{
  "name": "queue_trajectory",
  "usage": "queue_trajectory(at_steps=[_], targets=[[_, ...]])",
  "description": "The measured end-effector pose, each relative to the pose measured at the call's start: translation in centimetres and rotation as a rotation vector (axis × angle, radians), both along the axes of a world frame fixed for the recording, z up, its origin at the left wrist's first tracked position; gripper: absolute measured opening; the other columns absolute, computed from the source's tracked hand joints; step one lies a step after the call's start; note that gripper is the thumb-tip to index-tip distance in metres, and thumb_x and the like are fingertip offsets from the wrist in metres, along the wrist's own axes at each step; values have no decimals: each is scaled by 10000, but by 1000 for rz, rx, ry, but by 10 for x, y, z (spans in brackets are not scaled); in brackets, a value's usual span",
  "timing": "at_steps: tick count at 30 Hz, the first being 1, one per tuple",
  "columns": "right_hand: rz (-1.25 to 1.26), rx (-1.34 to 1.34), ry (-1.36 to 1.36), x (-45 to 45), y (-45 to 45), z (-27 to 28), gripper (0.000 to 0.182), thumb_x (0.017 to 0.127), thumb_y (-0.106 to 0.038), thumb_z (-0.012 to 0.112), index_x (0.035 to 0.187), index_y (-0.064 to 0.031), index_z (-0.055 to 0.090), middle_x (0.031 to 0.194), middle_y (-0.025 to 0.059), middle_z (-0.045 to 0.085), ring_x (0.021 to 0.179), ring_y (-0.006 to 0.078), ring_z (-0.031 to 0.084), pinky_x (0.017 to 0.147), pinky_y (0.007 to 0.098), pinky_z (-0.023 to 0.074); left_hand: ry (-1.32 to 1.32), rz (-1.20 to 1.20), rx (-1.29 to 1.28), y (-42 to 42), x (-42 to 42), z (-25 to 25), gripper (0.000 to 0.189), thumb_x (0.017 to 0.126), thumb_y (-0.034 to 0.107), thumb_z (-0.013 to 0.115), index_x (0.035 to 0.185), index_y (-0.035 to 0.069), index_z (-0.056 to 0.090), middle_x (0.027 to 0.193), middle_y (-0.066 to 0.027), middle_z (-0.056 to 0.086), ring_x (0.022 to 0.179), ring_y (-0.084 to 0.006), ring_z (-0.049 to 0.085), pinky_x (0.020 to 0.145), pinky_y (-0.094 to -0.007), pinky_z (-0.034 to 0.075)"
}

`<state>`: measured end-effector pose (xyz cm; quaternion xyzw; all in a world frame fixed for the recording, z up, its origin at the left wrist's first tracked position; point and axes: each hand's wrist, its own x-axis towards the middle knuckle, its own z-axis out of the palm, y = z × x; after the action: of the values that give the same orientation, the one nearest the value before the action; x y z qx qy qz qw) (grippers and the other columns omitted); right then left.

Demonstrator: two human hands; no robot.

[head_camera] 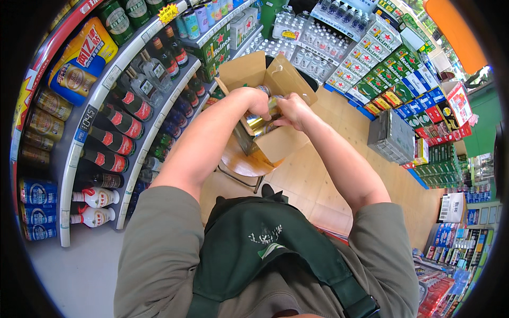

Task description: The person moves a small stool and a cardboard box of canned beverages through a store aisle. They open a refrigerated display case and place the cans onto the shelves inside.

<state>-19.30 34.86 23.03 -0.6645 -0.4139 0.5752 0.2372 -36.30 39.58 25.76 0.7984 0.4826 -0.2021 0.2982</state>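
Observation:
An open cardboard carton (pixel 243 72) stands on a round wooden stool (pixel 238 161) in front of me, its flaps folded outward. Shiny gold cans (pixel 256 126) lie inside it. My left hand (pixel 255 101) reaches over the carton's left side, fingers bent down among the cans; what they hold is hidden. From the right, my right hand (pixel 293 111) reaches in, thumb and fingers around the near end of a gold can. The two hands are close together over the opening.
Curved shelves (pixel 97 89) with bottles and cans run close along my left. Stacked beer cartons (pixel 381 67) and water bottles (pixel 318 43) stand beyond the stool. A grey plastic crate (pixel 391 135) rests on the wooden floor (pixel 338 115) at the right.

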Motion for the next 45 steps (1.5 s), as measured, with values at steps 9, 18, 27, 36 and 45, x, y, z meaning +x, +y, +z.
queue_trajectory(at_steps=[9, 18, 27, 36, 45], targets=[[-274, 303, 155, -37, 10, -55, 566, 952, -215, 812, 1324, 27, 461, 1161, 184, 628, 949, 260, 667, 765, 440, 612, -615, 509, -84, -2, -27, -48, 694, 710, 275, 903, 1264, -51, 643, 1105, -156, 740, 946, -226, 730, 787, -377, 608], [87, 384, 1018, -54, 16, 35, 585, 1024, -86, 730, 1531, 21, 457, 1315, 159, 673, 1151, 257, 713, 992, 424, 618, -1561, 804, 99, -88, -44, 12, 865, 907, 182, 864, 1612, 11, 393, 1421, -129, 606, 1272, -217, 638, 1091, -374, 531], [605, 251, 1321, -123, 35, 89, 595, 1058, -202, 680, 1586, -48, 451, 1446, 120, 630, 1314, 264, 648, 1130, 457, 548, -1945, 810, -21, -144, -105, 86, 976, 983, 117, 800, 1751, 184, 202, 1469, -109, 603, 1365, -256, 615, 1093, -475, 573], [982, 488, 981, -244, 14, 152, 588, 964, -128, 766, 1475, 18, 512, 1332, 122, 663, 1199, 184, 666, 1043, 366, 551, -1836, 947, 562, -191, -187, 95, 942, 962, 28, 784, 1734, 120, 252, 1542, -88, 568, 1421, -207, 555, 1185, -396, 483], [1285, 915, 628, -385, -43, 249, 645, 872, -198, 819, 1422, 4, 548, 1228, 147, 715, 1111, 240, 702, 979, 383, 576, -1285, 937, 1192, -257, -331, 137, 932, 976, -16, 746, 1740, 127, 232, 1586, -103, 556, 1412, -204, 576, 1198, -379, 471]])
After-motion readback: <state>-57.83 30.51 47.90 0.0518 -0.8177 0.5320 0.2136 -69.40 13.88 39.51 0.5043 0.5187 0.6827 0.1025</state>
